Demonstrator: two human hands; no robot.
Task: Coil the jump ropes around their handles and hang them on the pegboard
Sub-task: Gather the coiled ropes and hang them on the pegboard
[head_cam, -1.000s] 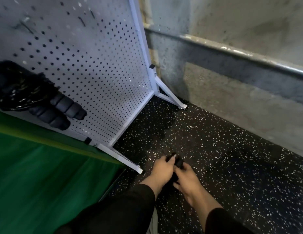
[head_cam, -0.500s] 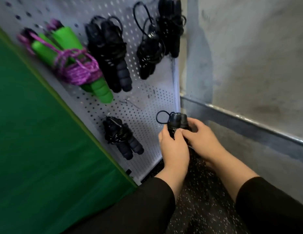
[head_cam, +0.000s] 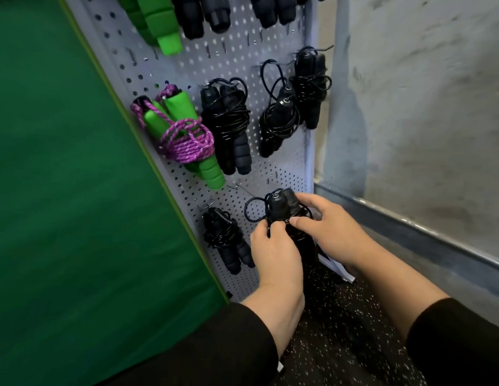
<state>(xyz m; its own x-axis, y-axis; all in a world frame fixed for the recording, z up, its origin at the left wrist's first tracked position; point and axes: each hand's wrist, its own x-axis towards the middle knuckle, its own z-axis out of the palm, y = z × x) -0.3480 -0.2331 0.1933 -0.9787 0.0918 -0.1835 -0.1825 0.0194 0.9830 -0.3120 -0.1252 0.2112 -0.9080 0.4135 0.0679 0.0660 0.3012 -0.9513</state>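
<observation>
A coiled black jump rope [head_cam: 281,208] is held upright in front of the lower right of the white pegboard [head_cam: 287,174]. My left hand [head_cam: 273,252] grips it from the left and my right hand [head_cam: 326,229] grips it from the right, thumbs meeting on the handles. A loop of its cord sticks out to the left of the handle tops. A bare metal hook [head_cam: 238,186] juts from the board just up and left of that loop.
Several coiled ropes hang on the board: a green-handled one with purple cord [head_cam: 184,140], black ones [head_cam: 229,126] [head_cam: 295,98] [head_cam: 226,240], more along the top. A green mat [head_cam: 61,190] lies left, a grey wall [head_cam: 423,107] right, speckled black floor [head_cam: 340,330] below.
Both hands lifted the coiled black rope from the floor up to the pegboard's lower rows. The view swung up from the board's foot to its hanging ropes.
</observation>
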